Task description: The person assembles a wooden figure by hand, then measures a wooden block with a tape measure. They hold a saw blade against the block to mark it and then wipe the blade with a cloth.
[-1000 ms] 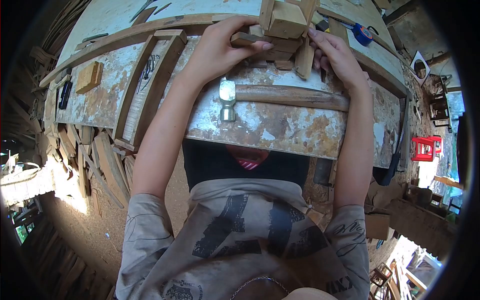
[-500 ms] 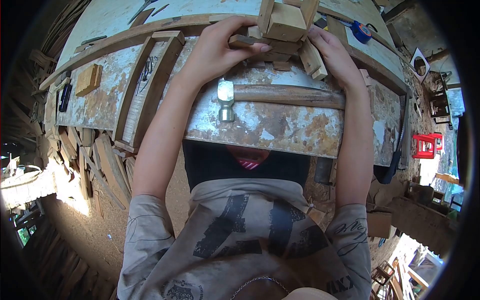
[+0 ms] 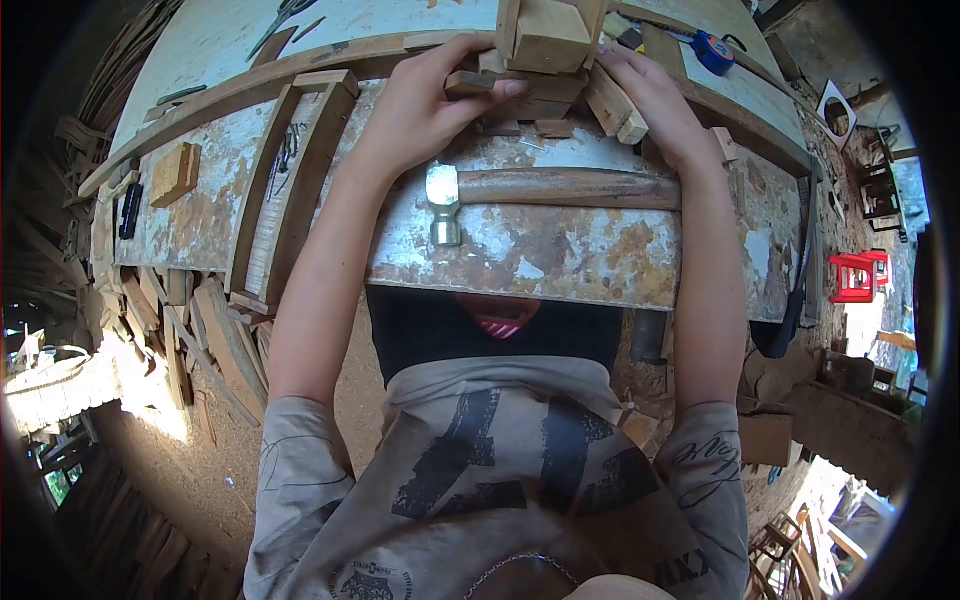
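Observation:
At the far side of the workbench stands a wooden assembly [image 3: 552, 40] of short blocks and slats; its top runs out of the frame. My left hand [image 3: 425, 105] is closed around its left side, the thumb lying along a small dark wood piece [image 3: 470, 82]. On the opposite side my right hand [image 3: 655, 105] grips the assembly beside a slanting wooden slat [image 3: 615, 102], with the fingertips partly hidden behind it. Nearer to me, a hammer [image 3: 570, 186] lies crosswise on the bench between my forearms, its metal head to the left. A nail [image 3: 533, 145] lies just beyond its handle.
A long narrow wooden tray [image 3: 310, 180] holding nails stands left of my left arm. Further left are a wood block [image 3: 176, 175] and a black marker [image 3: 130, 210]. A curved wooden strip [image 3: 240, 88] crosses the bench. A blue tape measure [image 3: 713, 52] sits at the back right.
The wooden assembly has shifted slightly left in view, with both hands staying on it. The whole view has also moved a little, and the hammer still lies in its place.

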The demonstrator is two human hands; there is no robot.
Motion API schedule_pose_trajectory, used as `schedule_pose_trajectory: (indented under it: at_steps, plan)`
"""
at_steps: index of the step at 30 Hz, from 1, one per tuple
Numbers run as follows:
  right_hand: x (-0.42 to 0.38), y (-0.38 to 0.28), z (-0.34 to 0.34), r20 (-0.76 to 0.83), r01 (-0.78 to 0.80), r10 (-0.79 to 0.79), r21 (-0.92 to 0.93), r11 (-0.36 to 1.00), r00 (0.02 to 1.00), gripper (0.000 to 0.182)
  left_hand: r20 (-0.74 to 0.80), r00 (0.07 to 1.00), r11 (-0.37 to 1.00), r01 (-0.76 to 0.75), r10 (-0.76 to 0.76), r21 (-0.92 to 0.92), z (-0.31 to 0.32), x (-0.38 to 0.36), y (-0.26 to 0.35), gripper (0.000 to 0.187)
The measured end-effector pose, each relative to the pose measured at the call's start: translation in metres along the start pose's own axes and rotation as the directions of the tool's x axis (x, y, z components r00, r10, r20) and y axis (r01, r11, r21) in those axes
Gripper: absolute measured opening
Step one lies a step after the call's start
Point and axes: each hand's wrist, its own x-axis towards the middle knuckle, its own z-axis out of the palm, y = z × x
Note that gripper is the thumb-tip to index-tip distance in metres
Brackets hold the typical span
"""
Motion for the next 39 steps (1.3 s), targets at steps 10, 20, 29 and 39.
schedule_pose_trajectory:
  at_steps: [10, 20, 29, 39]
  plan:
    - [-0.002, -0.012, -0.008, 0.141, -0.137, 0.100, 0.286, 0.948, 0.985, 0.069, -0.057, 0.979, 0.916, 0.163, -0.197, -0.367, 0.000, 0.000, -0.001, 0.048]
    - [-0.013, -0.026, -0.010, 0.093, -0.040, 0.008, 0.347, 0.937, 0.996, 0.045, -0.110, 0.975, 0.931, 0.149, -0.195, -0.334, 0.000, 0.001, -0.004, 0.047]
    - [0.000, -0.010, -0.010, 0.039, 0.098, -0.123, 0.386, 0.917, 0.992, 0.030, -0.110, 0.965, 0.930, 0.193, -0.237, -0.313, 0.003, 0.000, 0.002, 0.047]
    - [-0.010, -0.034, 0.001, 0.016, 0.233, -0.251, 0.320, 0.919, 0.968, 0.056, -0.152, 0.928, 0.899, 0.272, -0.339, -0.342, -0.003, 0.003, -0.005, 0.057]
